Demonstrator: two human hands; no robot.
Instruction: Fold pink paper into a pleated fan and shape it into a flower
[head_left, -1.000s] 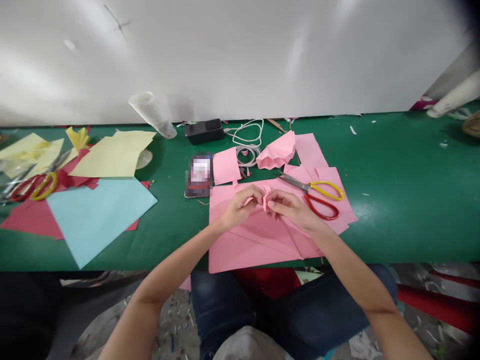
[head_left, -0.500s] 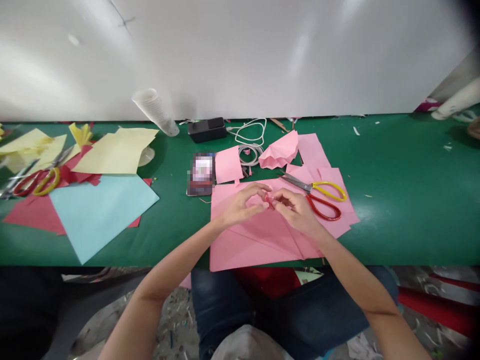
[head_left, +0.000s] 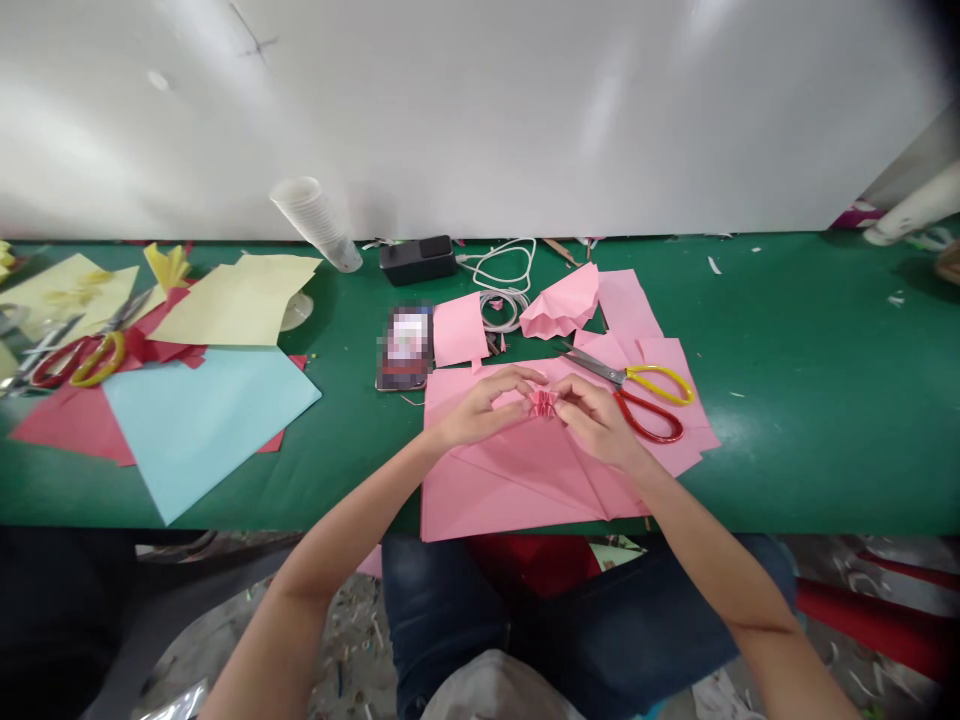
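A small pleated pink paper piece (head_left: 541, 402) is pinched between my two hands above a pile of pink paper sheets (head_left: 525, 470) on the green table (head_left: 787, 400). My left hand (head_left: 480, 408) grips its left side with curled fingers. My right hand (head_left: 596, 415) grips its right side, fingers closed. Scissors with one yellow and one red handle (head_left: 637, 392) lie on the pink sheets just right of my right hand.
A phone (head_left: 405, 348), a black box (head_left: 418, 259) and a white cable (head_left: 506, 280) lie behind my hands, with a folded pink fan shape (head_left: 562, 300). A stack of cups (head_left: 315, 225) leans at the wall. Light blue (head_left: 202, 420), yellow and red sheets and another pair of scissors (head_left: 71, 358) lie at left.
The small pink piece, which stood up between my fingers, has been pressed down into a flatter pleated shape. Both hands moved slightly closer together over it.
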